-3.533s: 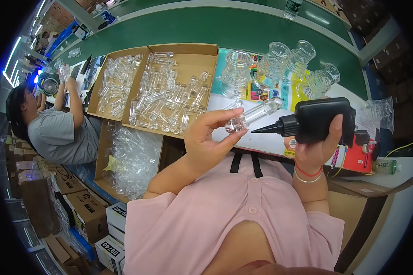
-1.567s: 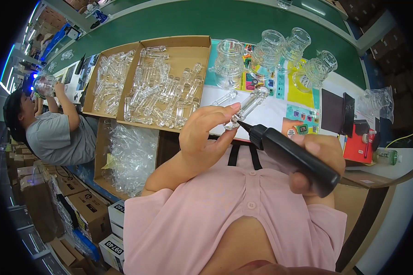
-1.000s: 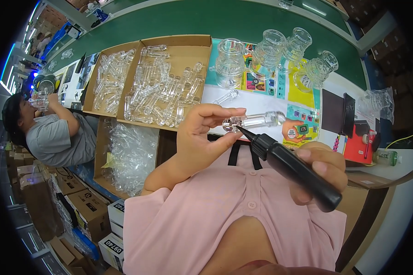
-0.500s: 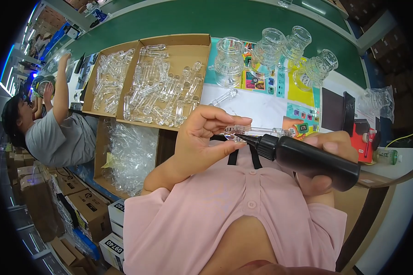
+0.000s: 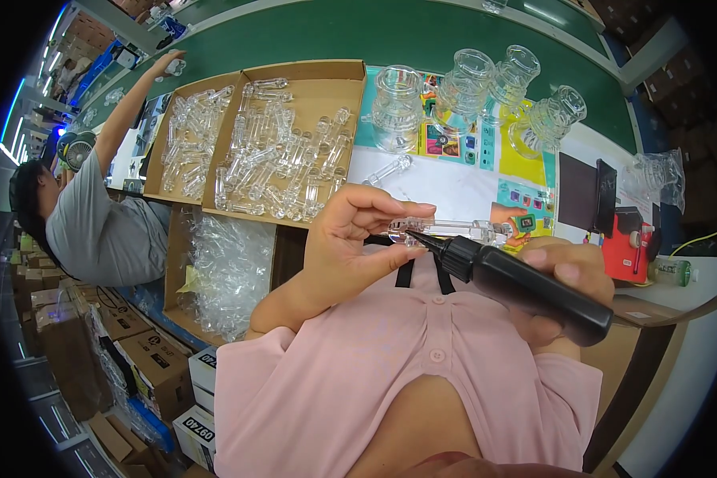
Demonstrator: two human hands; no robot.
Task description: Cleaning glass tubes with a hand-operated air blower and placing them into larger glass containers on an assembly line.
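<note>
In the frame's centre, the left hand [image 5: 357, 233] pinches one clear tube [image 5: 466, 231]; right of centre, the right hand [image 5: 575, 267] grips one black bottle [image 5: 526, 284], nozzle at the tube's left end. One loose tube [image 5: 389, 169] lies above. Two trays [image 5: 319, 89], upper left, hold many more, too jumbled to count; four glasses [image 5: 398, 111] sit upper right.

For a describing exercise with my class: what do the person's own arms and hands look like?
Loose, short, pale pink sleeves cover the upper arms. The left forearm is bare, with no watch or bracelet showing. The left hand and right hand are ungloved, and no rings show on the visible fingers. The right wrist is too hidden to judge.
</note>
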